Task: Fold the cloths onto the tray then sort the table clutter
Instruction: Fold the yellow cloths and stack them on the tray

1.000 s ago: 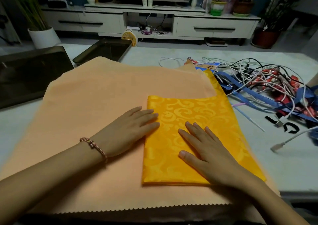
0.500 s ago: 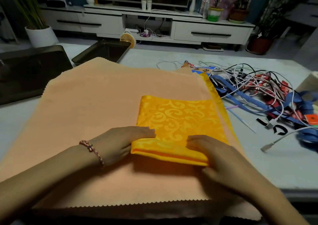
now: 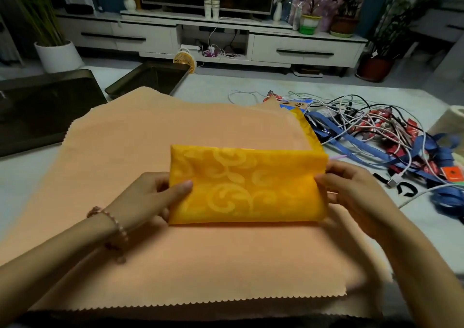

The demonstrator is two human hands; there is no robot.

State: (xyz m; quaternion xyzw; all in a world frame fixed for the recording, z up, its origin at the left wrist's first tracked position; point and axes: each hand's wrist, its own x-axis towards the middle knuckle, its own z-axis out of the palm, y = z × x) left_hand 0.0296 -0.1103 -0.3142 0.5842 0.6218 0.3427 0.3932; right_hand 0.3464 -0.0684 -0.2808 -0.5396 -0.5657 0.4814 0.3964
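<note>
The left hand (image 3: 148, 197) and right hand (image 3: 351, 194) are now pinching the ends of the yellow cloth (image 3: 246, 187), which is folded smaller than a second ago, and are lifting it off the peach cloth (image 3: 175, 132), probably towards the tray (image 3: 148, 79).

A pale grey table (image 3: 221, 88) holds a peach zigzag-edged cloth (image 3: 175, 127), two dark trays (image 3: 150, 79) far-left, and tangled cables (image 3: 364, 124) along its right edge.

The folded cloth (image 3: 247, 189) was golden yellow, patterned with paler swirls and scrolls. The large cloth (image 3: 175, 132) was plain peach (its edges cut in a fine zigzag). The tray (image 3: 148, 78) was dark brown. The cables (image 3: 398, 177) were white, the straps (image 3: 426, 143) blue, the wrappers (image 3: 376, 117) red. The bracelet (image 3: 118, 224) had pink beads.
</note>
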